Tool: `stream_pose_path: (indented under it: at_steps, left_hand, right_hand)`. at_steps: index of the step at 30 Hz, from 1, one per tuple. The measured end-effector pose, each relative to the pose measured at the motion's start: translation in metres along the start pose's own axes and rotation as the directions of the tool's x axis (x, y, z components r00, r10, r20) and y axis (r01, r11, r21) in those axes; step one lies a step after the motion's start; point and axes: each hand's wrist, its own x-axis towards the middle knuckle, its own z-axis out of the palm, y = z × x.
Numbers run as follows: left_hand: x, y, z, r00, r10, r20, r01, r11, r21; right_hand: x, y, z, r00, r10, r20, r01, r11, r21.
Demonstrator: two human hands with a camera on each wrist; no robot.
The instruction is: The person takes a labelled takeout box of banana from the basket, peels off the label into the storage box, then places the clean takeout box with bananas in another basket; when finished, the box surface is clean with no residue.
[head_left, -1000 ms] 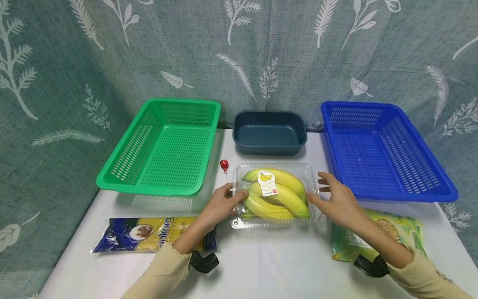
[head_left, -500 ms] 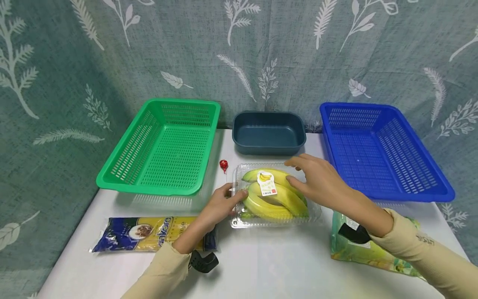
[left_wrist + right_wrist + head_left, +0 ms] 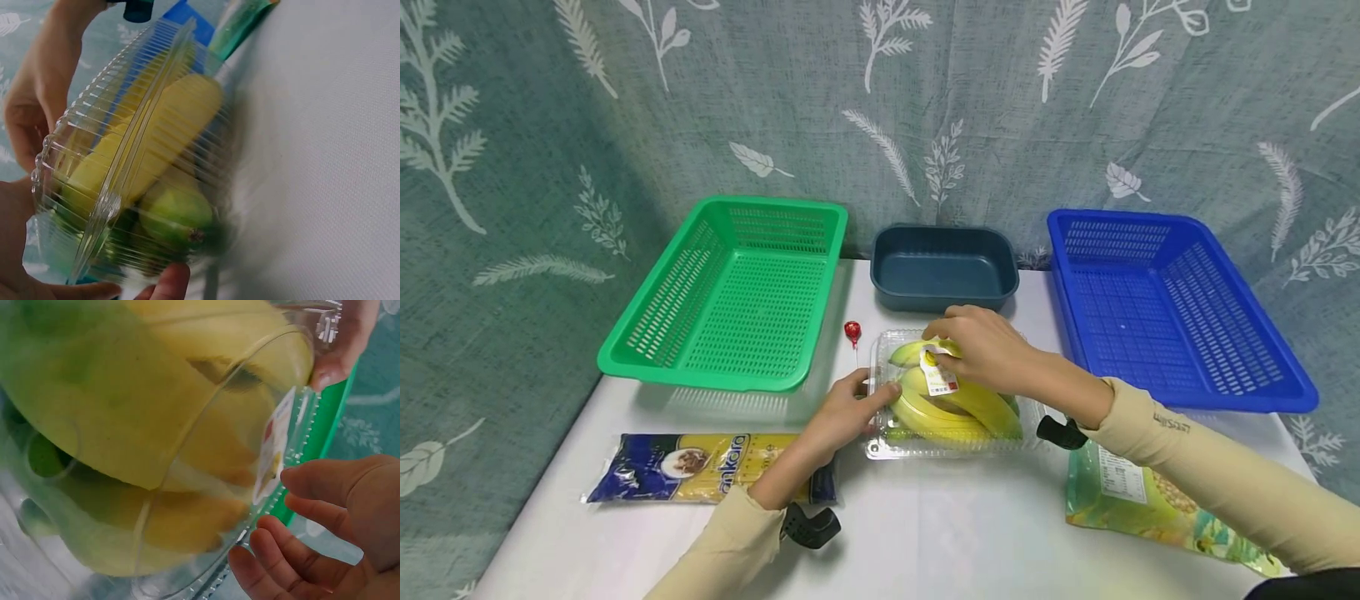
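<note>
A clear plastic clamshell box [image 3: 883, 448] lies mid-table with several yellow-green bananas [image 3: 955, 425] inside. My left hand [image 3: 841, 412] grips its left side, thumb over the lid and fingers at the lower edge in the left wrist view. Over the lid reaches my right hand [image 3: 988, 346], its fingertips at the white banana sticker [image 3: 942, 383] on top. Up close in the right wrist view, the right thumb [image 3: 312, 478] meets the edge of the sticker [image 3: 275, 447], while the other fingers lie by the box's ridged edge.
A green basket [image 3: 718, 379] stands back left, a dark teal tub [image 3: 943, 296] back centre, a blue basket [image 3: 1195, 400] back right. A red lollipop [image 3: 852, 331] lies left of the box. A pasta packet [image 3: 700, 468] lies front left, a green bag [image 3: 1120, 508] front right.
My right hand has left the box's right side and moved left across the lid to the sticker. The left hand and the box have stayed in place.
</note>
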Motion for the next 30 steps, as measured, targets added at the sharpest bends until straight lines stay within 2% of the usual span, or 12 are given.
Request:
stream_pose_path:
  at_steps: [17,30]
  left_hand:
    - [0.0,-0.001,-0.001,1.0,-0.001,0.005,0.001,1.0,-0.021]
    - [0.001,-0.001,0.0,1.0,-0.001,0.01,0.002,1.0,-0.027]
  right_hand:
    - [0.015,0.002,0.004,0.998,-0.06,0.034,0.06,0.998,-0.015]
    - [0.017,0.001,0.003,0.997,-0.075,0.025,0.075,0.997,0.022]
